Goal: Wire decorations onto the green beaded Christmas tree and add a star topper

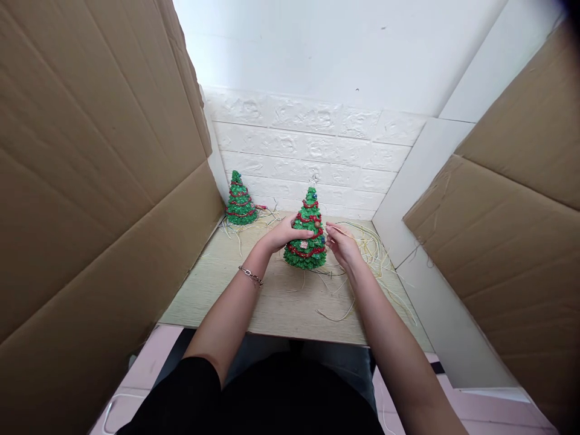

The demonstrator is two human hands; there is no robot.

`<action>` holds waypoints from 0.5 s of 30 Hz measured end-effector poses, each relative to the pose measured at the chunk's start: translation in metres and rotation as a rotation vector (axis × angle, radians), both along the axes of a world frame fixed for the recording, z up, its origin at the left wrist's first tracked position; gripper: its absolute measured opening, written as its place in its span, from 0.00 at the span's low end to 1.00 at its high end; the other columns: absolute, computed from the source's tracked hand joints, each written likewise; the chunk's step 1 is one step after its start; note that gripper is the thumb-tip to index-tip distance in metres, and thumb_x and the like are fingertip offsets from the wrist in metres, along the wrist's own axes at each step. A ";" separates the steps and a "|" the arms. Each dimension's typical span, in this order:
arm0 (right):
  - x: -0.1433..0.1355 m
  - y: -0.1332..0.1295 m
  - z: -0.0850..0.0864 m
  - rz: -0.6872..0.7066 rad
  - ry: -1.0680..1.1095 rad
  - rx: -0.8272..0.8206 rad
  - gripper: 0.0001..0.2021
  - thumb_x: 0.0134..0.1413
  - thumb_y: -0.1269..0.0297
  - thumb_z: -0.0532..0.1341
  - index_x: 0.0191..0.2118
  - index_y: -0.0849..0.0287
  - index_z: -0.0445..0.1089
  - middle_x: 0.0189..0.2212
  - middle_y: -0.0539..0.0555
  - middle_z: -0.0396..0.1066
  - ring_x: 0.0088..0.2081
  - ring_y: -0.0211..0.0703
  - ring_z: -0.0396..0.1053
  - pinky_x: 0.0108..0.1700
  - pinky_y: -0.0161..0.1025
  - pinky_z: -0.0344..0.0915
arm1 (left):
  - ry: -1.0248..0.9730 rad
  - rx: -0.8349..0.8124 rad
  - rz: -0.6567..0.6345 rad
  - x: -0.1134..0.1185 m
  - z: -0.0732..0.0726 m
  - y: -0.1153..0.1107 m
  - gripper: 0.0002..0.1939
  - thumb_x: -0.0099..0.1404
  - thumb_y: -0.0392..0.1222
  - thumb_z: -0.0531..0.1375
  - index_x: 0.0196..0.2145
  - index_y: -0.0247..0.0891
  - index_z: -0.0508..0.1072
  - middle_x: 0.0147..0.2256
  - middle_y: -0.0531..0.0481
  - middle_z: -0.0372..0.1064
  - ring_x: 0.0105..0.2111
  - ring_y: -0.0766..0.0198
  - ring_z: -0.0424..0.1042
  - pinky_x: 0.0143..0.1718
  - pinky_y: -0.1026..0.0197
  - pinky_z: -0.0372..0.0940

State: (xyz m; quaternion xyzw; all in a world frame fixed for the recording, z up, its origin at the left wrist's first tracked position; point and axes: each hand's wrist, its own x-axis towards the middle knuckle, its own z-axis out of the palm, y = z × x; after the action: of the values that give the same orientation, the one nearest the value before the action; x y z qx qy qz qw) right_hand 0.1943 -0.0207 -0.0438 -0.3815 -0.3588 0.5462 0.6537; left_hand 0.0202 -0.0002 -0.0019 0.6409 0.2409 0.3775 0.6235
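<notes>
A small green Christmas tree (pixel 308 257) with red garlands, little ornaments and a clear star on top stands upright at the middle of the table. My left hand (pixel 286 234) grips its left side, the thumb lying across the front. Close by the tree's right side is my right hand (pixel 341 243), its fingers pinched on the end of a thin pale strand. Part of that strand is too fine to follow. Wires come out from under the tree's base.
A second green tree (pixel 241 208) stands at the back left with wires around its base. Tangled pale wires (pixel 374 248) lie on the table (pixel 281 311) at the right. Cardboard panels (pixel 199 205) flank both sides; a white brick-pattern wall (pixel 312 142) is behind.
</notes>
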 end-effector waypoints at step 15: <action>0.013 0.001 0.002 -0.031 0.275 0.014 0.08 0.46 0.61 0.65 0.33 0.54 0.68 0.23 0.42 0.69 0.22 0.28 0.66 0.29 0.29 0.69 | 0.019 0.061 -0.067 0.000 0.000 -0.001 0.26 0.42 0.43 0.69 0.41 0.35 0.71 0.38 0.43 0.72 0.39 0.55 0.71 0.44 0.53 0.63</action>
State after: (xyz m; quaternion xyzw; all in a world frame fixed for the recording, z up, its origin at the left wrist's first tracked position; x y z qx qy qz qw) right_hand 0.2075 -0.0198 -0.0420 -0.3041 -0.2638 0.5807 0.7076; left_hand 0.0201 -0.0014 -0.0020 0.6706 0.2136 0.3577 0.6137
